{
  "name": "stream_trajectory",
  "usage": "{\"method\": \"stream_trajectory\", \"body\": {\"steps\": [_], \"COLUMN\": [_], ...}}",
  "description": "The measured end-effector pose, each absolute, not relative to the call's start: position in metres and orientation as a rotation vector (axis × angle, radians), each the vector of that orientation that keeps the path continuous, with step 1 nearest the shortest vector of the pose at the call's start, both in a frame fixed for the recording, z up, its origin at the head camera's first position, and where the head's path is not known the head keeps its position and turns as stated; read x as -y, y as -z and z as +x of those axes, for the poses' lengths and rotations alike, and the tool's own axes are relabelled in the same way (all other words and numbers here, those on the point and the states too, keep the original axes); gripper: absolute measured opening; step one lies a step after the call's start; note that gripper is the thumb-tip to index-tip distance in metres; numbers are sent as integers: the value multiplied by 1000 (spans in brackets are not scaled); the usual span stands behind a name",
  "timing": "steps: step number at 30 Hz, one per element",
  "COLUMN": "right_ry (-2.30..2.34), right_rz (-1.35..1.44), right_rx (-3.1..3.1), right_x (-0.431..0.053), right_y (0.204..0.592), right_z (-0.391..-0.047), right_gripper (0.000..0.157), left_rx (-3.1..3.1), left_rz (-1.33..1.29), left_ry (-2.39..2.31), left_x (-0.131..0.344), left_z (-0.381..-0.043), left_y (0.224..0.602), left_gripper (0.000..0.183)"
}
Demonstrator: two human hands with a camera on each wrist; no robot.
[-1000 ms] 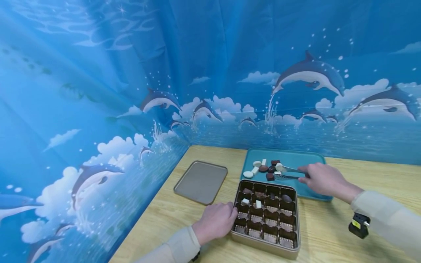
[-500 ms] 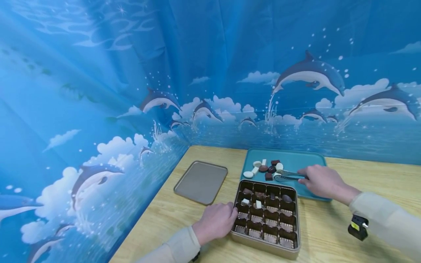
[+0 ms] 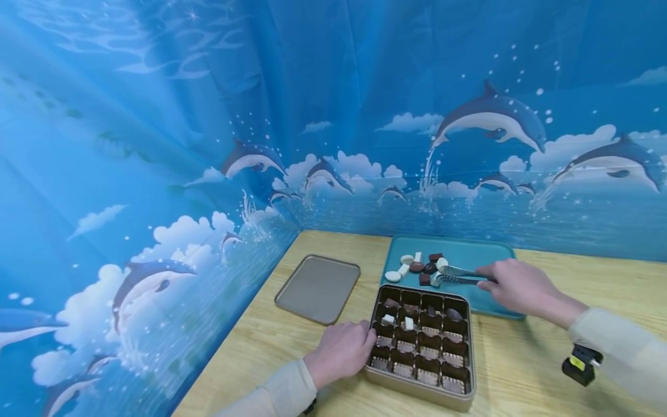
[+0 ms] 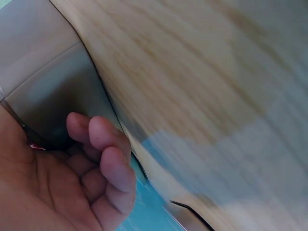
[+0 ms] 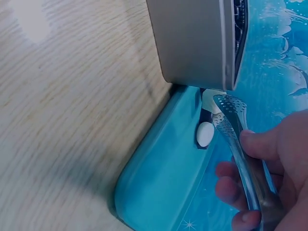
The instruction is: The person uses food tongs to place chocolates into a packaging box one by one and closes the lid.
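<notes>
In the head view my right hand (image 3: 521,289) holds metal tongs (image 3: 464,275) over the teal tray (image 3: 479,252). The perforated tong tips straddle a small white chocolate (image 3: 435,280); whether they pinch it I cannot tell. Beside it lie a dark square chocolate (image 3: 424,280), a round white one (image 3: 442,263) and several more white and brown pieces. My left hand (image 3: 341,352) grips the left rim of a bronze chocolate tin (image 3: 419,391), its curled fingers (image 4: 118,168) near the wall in the left wrist view. Brown chocolates fill the tin's far row; two white ones (image 3: 409,323) sit behind bare compartments.
A bronze lid (image 3: 319,288) lies flat on the wooden table (image 3: 271,353), left of the tin. The tin's far edge stands close against the tray's near edge. Blue dolphin-print curtains (image 3: 339,116) hang behind and to the left of the table.
The tong tips have drawn closer, then spread slightly again, and my right hand has shifted a little right. The small white and dark square chocolates have slid slightly left. My left hand stays put.
</notes>
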State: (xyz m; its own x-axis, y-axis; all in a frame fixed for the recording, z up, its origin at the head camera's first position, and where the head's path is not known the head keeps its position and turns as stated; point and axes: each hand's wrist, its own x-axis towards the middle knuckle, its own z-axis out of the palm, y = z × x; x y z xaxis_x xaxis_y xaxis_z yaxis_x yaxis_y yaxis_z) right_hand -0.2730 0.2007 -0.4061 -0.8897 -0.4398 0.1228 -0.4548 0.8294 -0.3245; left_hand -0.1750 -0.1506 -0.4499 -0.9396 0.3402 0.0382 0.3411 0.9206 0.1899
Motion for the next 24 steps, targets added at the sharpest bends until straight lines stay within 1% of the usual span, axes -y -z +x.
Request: {"method": "stream_trajectory", "body": {"steps": [14, 24], "right_ry": [-558, -567], "right_rz": [712, 701], "right_rx": [2949, 2934], "right_x": [-207, -209], "right_y": [401, 385], "right_z": [-264, -253], "right_gripper": [40, 42], "left_rx": [3075, 3055], "left_rz": [-547, -550], "left_ry": [298, 281], "left_x": [150, 150], "left_z": [-174, -175], "left_y": [451, 451], "left_gripper": [40, 41]}}
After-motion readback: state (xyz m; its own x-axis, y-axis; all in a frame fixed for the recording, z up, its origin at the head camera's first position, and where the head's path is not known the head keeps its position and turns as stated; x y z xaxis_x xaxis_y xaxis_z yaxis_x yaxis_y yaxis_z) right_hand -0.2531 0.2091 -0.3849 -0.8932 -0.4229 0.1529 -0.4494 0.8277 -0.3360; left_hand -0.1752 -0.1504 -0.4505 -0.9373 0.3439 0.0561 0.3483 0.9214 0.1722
